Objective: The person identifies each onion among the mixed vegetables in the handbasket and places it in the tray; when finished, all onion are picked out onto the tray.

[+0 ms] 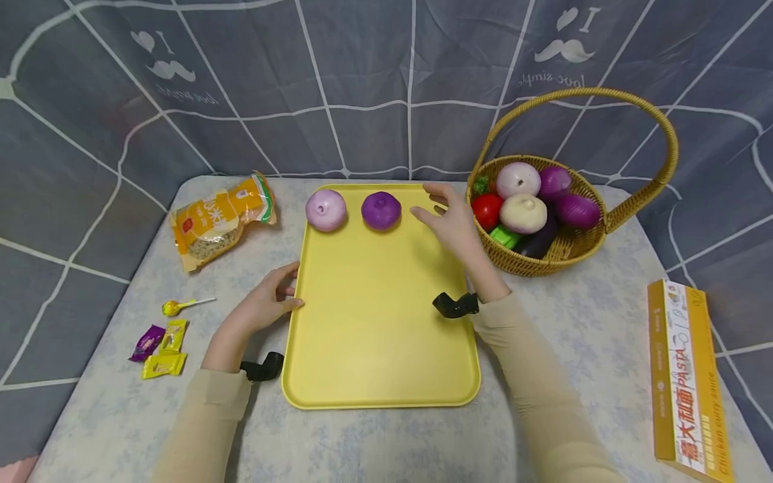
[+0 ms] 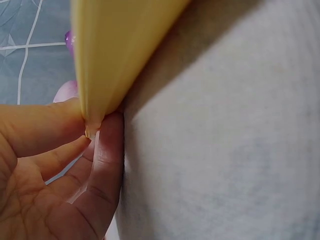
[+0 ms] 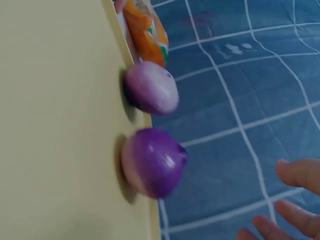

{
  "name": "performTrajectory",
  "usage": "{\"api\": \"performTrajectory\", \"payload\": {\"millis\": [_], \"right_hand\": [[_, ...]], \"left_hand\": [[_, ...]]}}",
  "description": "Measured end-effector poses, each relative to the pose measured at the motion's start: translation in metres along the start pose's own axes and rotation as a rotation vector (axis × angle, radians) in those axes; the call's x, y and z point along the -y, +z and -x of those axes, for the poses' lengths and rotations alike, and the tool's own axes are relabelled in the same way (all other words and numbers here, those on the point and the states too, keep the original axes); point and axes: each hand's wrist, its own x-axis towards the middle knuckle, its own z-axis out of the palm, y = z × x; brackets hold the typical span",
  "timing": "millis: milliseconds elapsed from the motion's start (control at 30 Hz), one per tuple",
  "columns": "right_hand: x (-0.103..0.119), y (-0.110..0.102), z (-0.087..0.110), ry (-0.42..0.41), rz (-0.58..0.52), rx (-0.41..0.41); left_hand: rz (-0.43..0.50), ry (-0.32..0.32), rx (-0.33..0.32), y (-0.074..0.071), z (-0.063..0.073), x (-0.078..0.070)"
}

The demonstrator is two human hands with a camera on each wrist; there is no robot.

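Neatly, at the far left of a pale counter (image 1: 338, 443), three wrapped candies (image 1: 164, 365) lie near a yellow lollipop (image 1: 173, 308), with an orange food packet (image 1: 217, 218) behind them. A person's left hand (image 1: 264, 302) grips the left edge of a yellow tray (image 1: 377, 335), thumb and fingers pinching the rim. Near the tray's far edge sit a pale onion (image 1: 326, 210), at the left corner, and a deep purple onion (image 1: 381, 210) just beside it, the two apart. To their right, the right hand (image 1: 453, 221) hovers by the tray's far right corner, fingers parted and holding nothing. Beyond it stands a handled wicker basket (image 1: 531, 267) of vegetables, more onions among them; a pasta box (image 1: 690, 382) lies at far right.
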Motion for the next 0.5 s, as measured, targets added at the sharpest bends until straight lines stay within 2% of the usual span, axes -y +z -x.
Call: {"api": "performTrajectory", "payload": {"millis": [100, 233, 333, 500], "right_hand": [[-0.002, -0.026, 0.01, -0.042, 0.013, -0.051], [-0.011, -0.062, 0.021, -0.043, 0.074, -0.129], [-0.018, -0.087, 0.03, 0.006, 0.113, -0.2], [-0.028, -0.12, 0.042, 0.06, 0.12, -0.329]], "left_hand": [[0.004, -0.002, 0.006, 0.0, 0.0, -0.001], [0.002, 0.001, 0.007, -0.001, 0.0, 0.0], [-0.003, -0.012, 0.006, -0.001, 0.0, 0.0], [-0.004, -0.03, 0.011, -0.001, 0.0, 0.002]]}}
